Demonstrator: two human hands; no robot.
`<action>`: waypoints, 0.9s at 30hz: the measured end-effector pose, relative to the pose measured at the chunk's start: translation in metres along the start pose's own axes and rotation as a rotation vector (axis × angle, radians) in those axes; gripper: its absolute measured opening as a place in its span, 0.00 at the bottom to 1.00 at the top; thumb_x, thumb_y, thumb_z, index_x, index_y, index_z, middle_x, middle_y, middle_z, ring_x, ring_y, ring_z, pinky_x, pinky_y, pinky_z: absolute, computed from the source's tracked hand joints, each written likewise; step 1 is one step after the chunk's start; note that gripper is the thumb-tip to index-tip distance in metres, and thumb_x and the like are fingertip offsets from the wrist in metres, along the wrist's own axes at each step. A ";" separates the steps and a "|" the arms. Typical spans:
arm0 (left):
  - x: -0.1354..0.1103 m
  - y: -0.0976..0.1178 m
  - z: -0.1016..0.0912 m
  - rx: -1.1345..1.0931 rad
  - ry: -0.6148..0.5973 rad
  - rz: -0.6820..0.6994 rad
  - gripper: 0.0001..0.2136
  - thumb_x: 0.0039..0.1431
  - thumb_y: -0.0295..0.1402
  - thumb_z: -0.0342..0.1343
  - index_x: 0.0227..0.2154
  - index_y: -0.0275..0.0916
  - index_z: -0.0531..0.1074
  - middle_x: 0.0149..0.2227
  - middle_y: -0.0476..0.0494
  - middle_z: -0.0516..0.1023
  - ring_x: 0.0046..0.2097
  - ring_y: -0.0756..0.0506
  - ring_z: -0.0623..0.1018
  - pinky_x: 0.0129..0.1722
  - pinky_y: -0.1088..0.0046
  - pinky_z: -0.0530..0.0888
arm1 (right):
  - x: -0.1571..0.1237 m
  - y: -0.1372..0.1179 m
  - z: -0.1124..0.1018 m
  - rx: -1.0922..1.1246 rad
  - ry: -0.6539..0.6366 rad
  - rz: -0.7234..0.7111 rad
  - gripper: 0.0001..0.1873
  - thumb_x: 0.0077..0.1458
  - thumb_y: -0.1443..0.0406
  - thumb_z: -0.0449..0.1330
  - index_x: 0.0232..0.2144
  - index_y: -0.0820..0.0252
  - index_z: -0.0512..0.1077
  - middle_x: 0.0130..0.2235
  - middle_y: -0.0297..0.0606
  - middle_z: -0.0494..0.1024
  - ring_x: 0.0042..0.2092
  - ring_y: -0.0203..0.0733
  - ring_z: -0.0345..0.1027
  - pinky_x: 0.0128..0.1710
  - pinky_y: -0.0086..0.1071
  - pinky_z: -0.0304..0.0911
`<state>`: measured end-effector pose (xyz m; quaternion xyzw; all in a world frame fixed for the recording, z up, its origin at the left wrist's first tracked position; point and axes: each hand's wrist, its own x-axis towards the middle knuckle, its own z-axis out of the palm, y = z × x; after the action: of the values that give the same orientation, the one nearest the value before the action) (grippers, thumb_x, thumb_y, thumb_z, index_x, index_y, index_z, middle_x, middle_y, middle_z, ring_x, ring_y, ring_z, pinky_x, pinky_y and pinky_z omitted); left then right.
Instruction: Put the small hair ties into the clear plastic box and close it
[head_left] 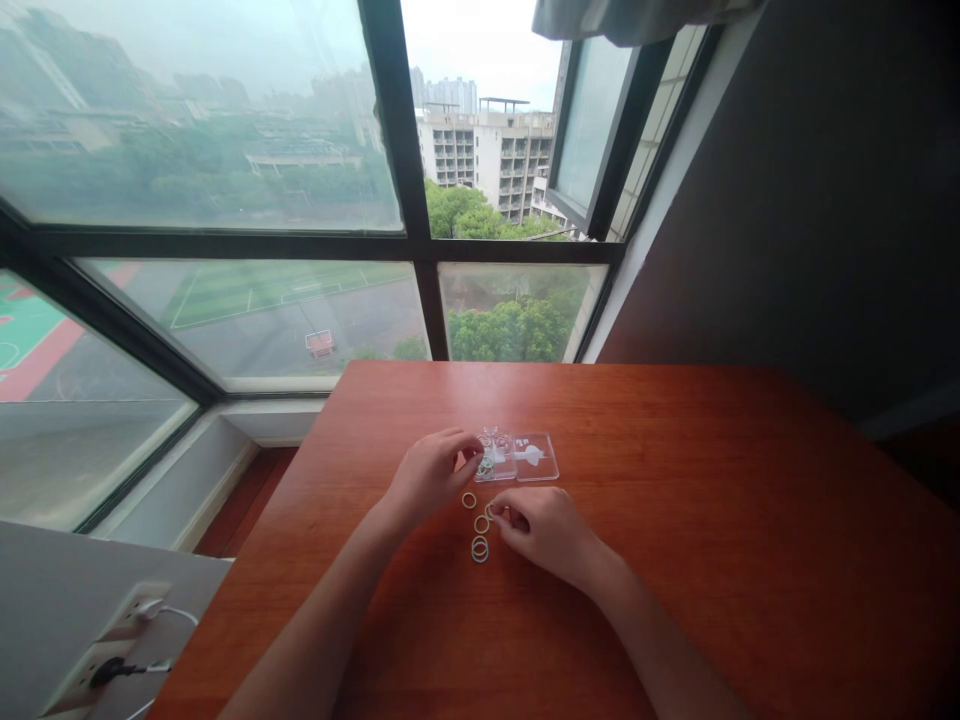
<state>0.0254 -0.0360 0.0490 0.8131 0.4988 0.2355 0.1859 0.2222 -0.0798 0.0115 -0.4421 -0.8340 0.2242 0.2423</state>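
My left hand (431, 472) rests on the wooden table (675, 480) with its fingertips pinched at the left edge of a small clear plastic case (517, 456), which lies open and holds small rings. My right hand (544, 528) lies just below the case, fingers curled and pinching a small ring at its fingertips. Several loose metal rings (480, 530) lie on the table between the two hands.
A large window (300, 200) rises beyond the table's far edge, and a dark wall (825, 200) stands to the right. At the lower left, a power strip (112, 650) with plugged cables sits on a white ledge beside the table.
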 end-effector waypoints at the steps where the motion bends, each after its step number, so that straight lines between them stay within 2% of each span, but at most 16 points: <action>1: 0.000 0.001 0.000 -0.043 -0.015 0.003 0.06 0.59 0.31 0.52 0.31 0.38 0.74 0.29 0.48 0.75 0.29 0.51 0.70 0.30 0.78 0.64 | 0.001 0.001 -0.001 0.000 0.038 0.012 0.06 0.53 0.68 0.58 0.31 0.56 0.75 0.24 0.30 0.76 0.25 0.32 0.65 0.28 0.24 0.54; 5: -0.002 0.006 0.001 -0.205 -0.133 -0.015 0.10 0.60 0.35 0.51 0.30 0.37 0.75 0.23 0.50 0.72 0.26 0.53 0.68 0.26 0.80 0.62 | 0.003 0.002 -0.003 -0.004 0.165 0.022 0.06 0.53 0.69 0.57 0.32 0.57 0.75 0.24 0.30 0.74 0.25 0.32 0.65 0.30 0.25 0.56; 9: -0.002 0.011 0.000 -0.365 -0.240 -0.029 0.13 0.61 0.37 0.51 0.30 0.35 0.76 0.22 0.51 0.70 0.25 0.53 0.66 0.24 0.81 0.61 | 0.003 0.002 -0.004 -0.006 0.220 0.019 0.07 0.56 0.67 0.56 0.32 0.57 0.75 0.24 0.31 0.75 0.25 0.33 0.65 0.30 0.25 0.55; 17: 0.000 0.018 0.008 -0.473 -0.222 -0.053 0.08 0.57 0.34 0.54 0.30 0.34 0.75 0.25 0.49 0.72 0.27 0.53 0.67 0.25 0.81 0.62 | 0.002 0.004 -0.003 -0.010 0.273 0.018 0.06 0.56 0.67 0.57 0.32 0.59 0.75 0.24 0.32 0.74 0.26 0.34 0.65 0.29 0.26 0.54; 22: -0.001 0.015 0.006 -0.356 -0.173 -0.041 0.07 0.56 0.30 0.52 0.30 0.35 0.74 0.24 0.50 0.71 0.26 0.53 0.66 0.26 0.80 0.63 | 0.002 0.002 -0.005 0.017 0.202 0.026 0.07 0.57 0.67 0.57 0.35 0.57 0.75 0.27 0.32 0.76 0.28 0.34 0.67 0.32 0.26 0.56; 27: -0.002 0.005 0.001 -0.092 -0.053 -0.007 0.05 0.55 0.27 0.51 0.28 0.37 0.72 0.28 0.48 0.74 0.28 0.52 0.69 0.28 0.78 0.63 | -0.002 -0.004 -0.002 0.042 -0.029 -0.022 0.06 0.55 0.67 0.58 0.34 0.55 0.76 0.28 0.30 0.78 0.28 0.34 0.69 0.30 0.25 0.56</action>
<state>0.0290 -0.0396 0.0501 0.8080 0.4851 0.2359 0.2368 0.2221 -0.0826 0.0152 -0.4243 -0.8374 0.2454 0.2418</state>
